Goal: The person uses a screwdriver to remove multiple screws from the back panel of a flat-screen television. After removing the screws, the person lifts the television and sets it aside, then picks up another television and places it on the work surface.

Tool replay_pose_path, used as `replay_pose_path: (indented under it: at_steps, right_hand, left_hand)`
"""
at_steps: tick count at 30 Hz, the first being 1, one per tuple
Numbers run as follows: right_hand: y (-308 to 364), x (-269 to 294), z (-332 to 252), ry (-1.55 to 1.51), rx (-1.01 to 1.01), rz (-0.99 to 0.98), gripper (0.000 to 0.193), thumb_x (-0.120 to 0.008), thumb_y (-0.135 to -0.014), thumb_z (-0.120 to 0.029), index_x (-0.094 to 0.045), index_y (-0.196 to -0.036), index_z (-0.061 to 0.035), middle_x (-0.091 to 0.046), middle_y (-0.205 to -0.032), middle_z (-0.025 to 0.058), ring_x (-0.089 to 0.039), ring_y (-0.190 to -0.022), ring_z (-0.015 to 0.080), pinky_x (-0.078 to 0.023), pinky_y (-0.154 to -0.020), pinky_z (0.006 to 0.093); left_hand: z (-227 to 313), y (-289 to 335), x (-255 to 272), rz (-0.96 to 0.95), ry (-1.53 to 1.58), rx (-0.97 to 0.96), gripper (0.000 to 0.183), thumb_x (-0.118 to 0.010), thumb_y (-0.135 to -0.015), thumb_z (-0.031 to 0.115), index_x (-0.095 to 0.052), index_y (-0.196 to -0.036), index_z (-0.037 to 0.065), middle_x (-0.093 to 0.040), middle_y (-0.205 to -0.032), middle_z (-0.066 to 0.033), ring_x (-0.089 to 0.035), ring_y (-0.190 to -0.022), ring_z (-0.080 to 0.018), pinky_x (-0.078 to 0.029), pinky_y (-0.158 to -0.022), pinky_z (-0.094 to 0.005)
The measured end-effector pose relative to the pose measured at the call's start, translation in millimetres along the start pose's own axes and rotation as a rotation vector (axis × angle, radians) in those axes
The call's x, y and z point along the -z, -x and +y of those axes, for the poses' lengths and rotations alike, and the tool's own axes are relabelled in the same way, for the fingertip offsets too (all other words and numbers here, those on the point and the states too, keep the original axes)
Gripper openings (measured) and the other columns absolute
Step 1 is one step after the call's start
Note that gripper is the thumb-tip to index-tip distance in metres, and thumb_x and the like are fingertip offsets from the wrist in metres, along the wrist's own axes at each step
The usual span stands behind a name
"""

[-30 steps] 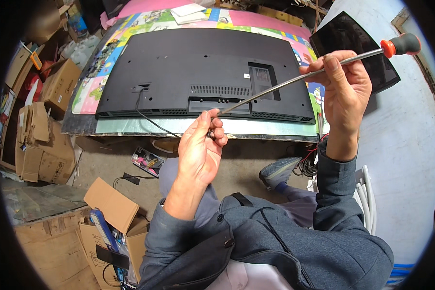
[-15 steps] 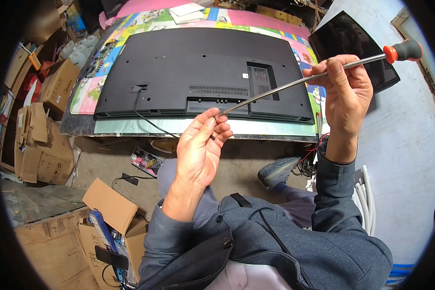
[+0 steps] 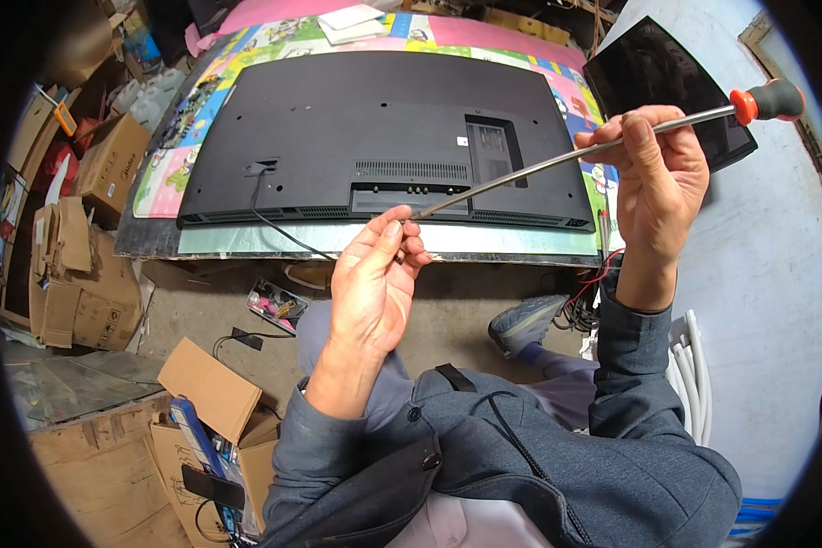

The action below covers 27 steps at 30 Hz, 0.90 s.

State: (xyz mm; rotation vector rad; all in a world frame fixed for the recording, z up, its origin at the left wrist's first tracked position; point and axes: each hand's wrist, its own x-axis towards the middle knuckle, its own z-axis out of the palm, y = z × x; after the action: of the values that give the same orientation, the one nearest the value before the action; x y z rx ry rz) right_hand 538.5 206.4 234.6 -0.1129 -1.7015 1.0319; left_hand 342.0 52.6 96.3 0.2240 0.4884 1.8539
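A long-shafted screwdriver (image 3: 557, 163) with a black and red handle slants across the view, tip down to the left. My right hand (image 3: 658, 183) is closed around its shaft just below the handle. Close to the tip, my left hand (image 3: 370, 283) has its thumb and fingers pinched together; whatever is between them is too small to make out. Beyond both hands a black flat-screen television (image 3: 320, 128) lies back side up on the table. From its back a black cable (image 3: 288, 235) runs toward my left hand and passes out of sight behind it.
A patterned cloth (image 3: 164, 187) covers the table under the television. To the right a dark glossy panel (image 3: 648, 68) leans against a pale surface (image 3: 767, 301). Cardboard boxes (image 3: 91, 301) stand at the left, and an opened carton (image 3: 210, 384) sits at lower left beside me.
The screwdriver and my right hand have shifted slightly right. My left hand has moved a little left, and the tip stays close to its fingers.
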Motion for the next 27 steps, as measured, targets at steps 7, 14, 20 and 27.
replay_pose_path:
  at_steps: [7, 14, 20, 27]
  right_hand:
    - [1.6, -0.8, 0.8, -0.008, -0.018, 0.010, 0.013, -0.061, -0.098, -0.010, -0.061, -0.100, 0.0032, -0.071, -0.087, 0.0181, -0.074, -0.080, 0.0287, -0.064, -0.067, 0.0375]
    - [3.6, -2.3, 0.5, 0.002, -0.034, 0.015, 0.013, -0.061, -0.098, -0.010, -0.061, -0.099, 0.0032, -0.071, -0.087, 0.0179, -0.074, -0.079, 0.0286, -0.064, -0.067, 0.0367]
    - [3.4, -1.8, 1.0, -0.017, -0.021, -0.028, 0.011, -0.060, -0.098, -0.008, -0.059, -0.100, 0.0027, -0.071, -0.086, 0.0178, -0.074, -0.080, 0.0295, -0.064, -0.068, 0.0381]
    - [3.4, 2.2, -2.5, -0.061, -0.003, -0.119, 0.007, -0.059, -0.096, -0.002, -0.059, -0.102, 0.0018, -0.071, -0.086, 0.0181, -0.074, -0.083, 0.0307, -0.064, -0.070, 0.0396]
  left_hand:
    - [-0.1, 0.9, -1.7, 0.011, -0.058, 0.001, 0.023, -0.057, -0.099, 0.007, -0.058, -0.119, -0.003, -0.062, -0.097, -0.0086, -0.059, -0.084, -0.0145, -0.053, -0.078, -0.0287]
    - [0.0, 1.8, -3.1, 0.000, -0.076, 0.006, 0.023, -0.058, -0.098, 0.007, -0.058, -0.119, -0.004, -0.064, -0.095, -0.0087, -0.060, -0.082, -0.0141, -0.053, -0.077, -0.0287]
    - [0.1, 2.6, -3.8, 0.020, -0.090, 0.015, 0.024, -0.059, -0.098, 0.007, -0.058, -0.119, -0.005, -0.064, -0.094, -0.0085, -0.060, -0.081, -0.0139, -0.053, -0.076, -0.0288]
    - [-1.0, 3.0, -1.3, 0.026, -0.144, 0.007, 0.024, -0.059, -0.098, 0.007, -0.060, -0.118, -0.006, -0.066, -0.094, -0.0097, -0.062, -0.079, -0.0142, -0.055, -0.074, -0.0291]
